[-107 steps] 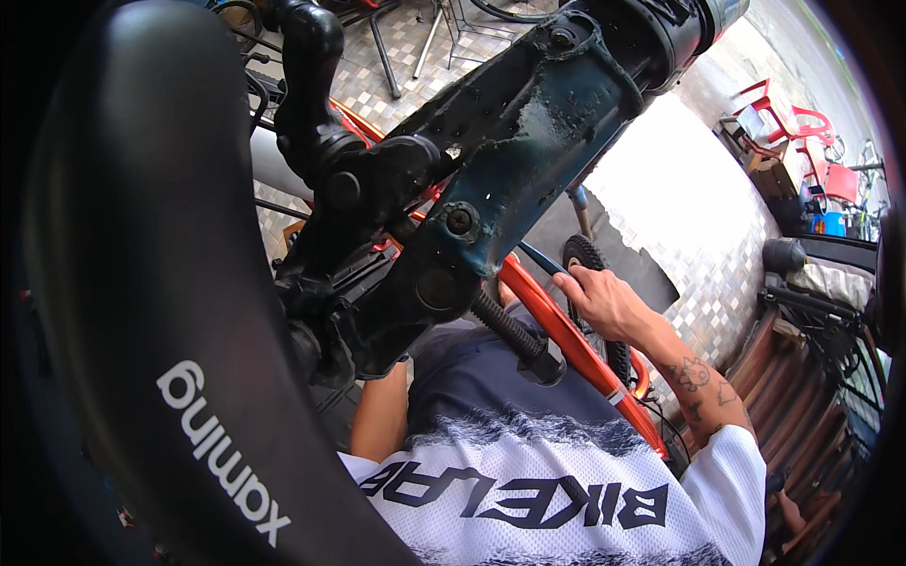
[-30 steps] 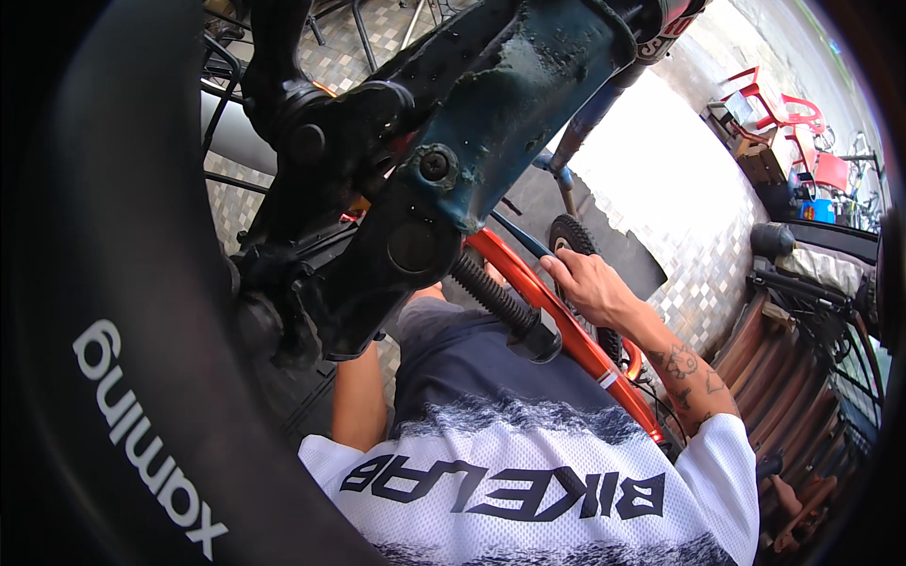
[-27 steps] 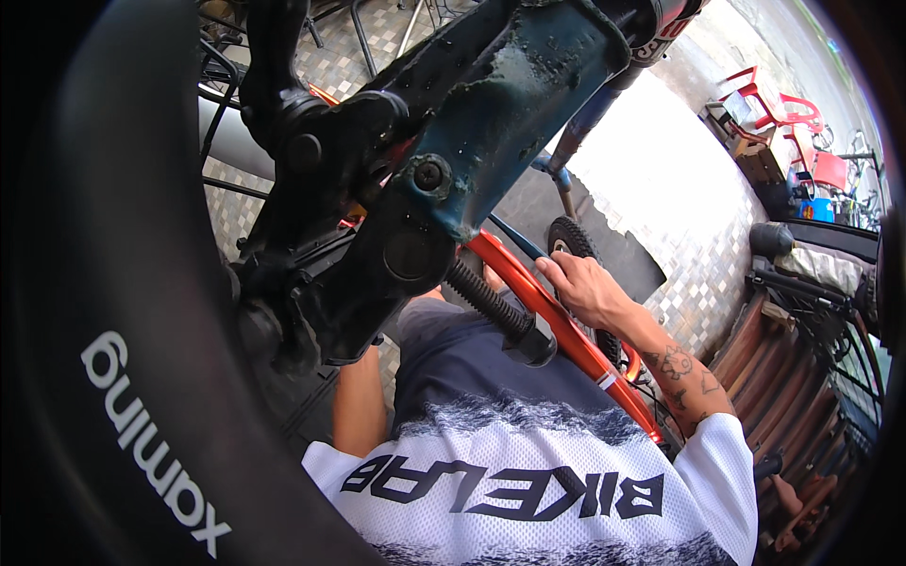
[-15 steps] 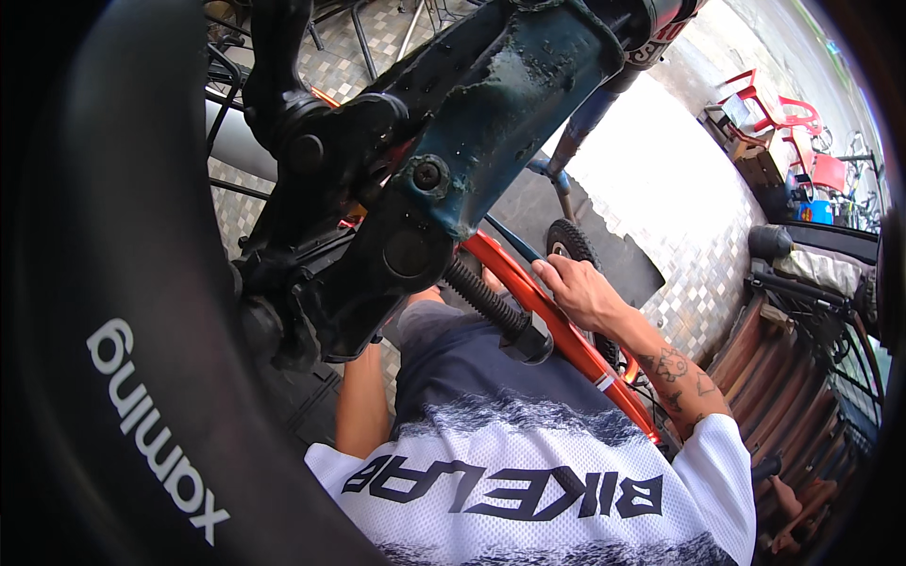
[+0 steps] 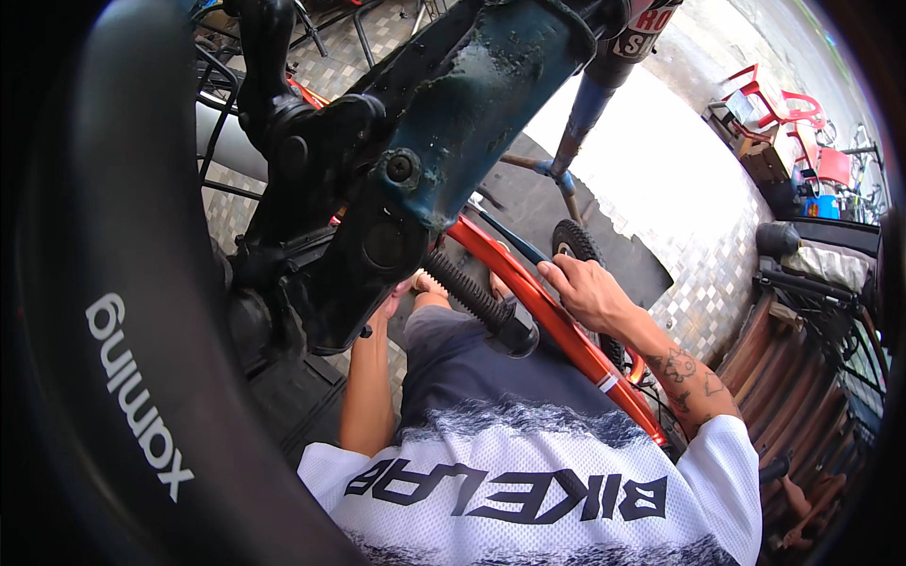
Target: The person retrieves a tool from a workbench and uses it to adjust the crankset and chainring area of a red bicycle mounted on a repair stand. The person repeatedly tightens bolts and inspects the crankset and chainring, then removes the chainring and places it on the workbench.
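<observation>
An orange-red bike frame slants across the middle, beneath a worn dark-blue and black stand clamp with a thick threaded bolt. My right hand is beyond the frame tube, closed round the end of a slim blue-handled tool. That tool runs away from the hand to a darker tip near the clamp; its exact kind cannot be made out. Lower left of the clamp, my left hand shows only in part. The clamp covers most of its fingers and whatever they touch.
A large black curved part with white lettering fills the left foreground. The stand's post rises over tiled floor and a dark mat. A bike wheel is beyond my right hand. Red chairs stand far right.
The clamp and the bolt have shifted slightly left in view, and more of my left hand shows. My right hand keeps its hold on the blue handle, and more of the tool shows.
</observation>
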{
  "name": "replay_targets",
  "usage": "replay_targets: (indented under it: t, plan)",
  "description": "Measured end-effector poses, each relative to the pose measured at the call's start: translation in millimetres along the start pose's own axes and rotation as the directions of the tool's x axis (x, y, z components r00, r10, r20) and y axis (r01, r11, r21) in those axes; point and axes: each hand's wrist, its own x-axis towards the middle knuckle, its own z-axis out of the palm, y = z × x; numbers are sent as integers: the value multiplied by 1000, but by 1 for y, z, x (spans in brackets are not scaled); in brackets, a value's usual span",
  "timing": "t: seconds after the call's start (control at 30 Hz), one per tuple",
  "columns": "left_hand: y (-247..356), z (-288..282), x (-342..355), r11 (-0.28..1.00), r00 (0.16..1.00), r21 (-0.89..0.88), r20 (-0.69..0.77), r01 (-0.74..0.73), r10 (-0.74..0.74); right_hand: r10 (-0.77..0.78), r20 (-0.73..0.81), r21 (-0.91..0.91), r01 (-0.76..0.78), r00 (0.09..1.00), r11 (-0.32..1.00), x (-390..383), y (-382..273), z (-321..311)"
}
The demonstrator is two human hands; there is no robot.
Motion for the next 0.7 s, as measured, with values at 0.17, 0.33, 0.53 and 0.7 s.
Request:
replay_targets:
  t: [0.17, 0.33, 0.53, 0.7]
  plan:
    - [5, -5, 1, 983, 975, -183, 221, 19, 22, -63, 15, -140, 64, 998, 988, -2, 4, -1]
    - [5, 8, -7, 979, 955, 181, 294, -95, 38, 74, 16, 64, -75, 997, 995, -3, 1, -4]
    - [7, 16, -3, 982, 963, -35, 189, -188, 191, 59, -71, 113, -51, 996, 992, -14, 0, -12]
    - [-7, 13, 0, 972, 948, -123, 229, -198, 222, 220, -16, 139, -216, 975, 966, -23, 9, -20]
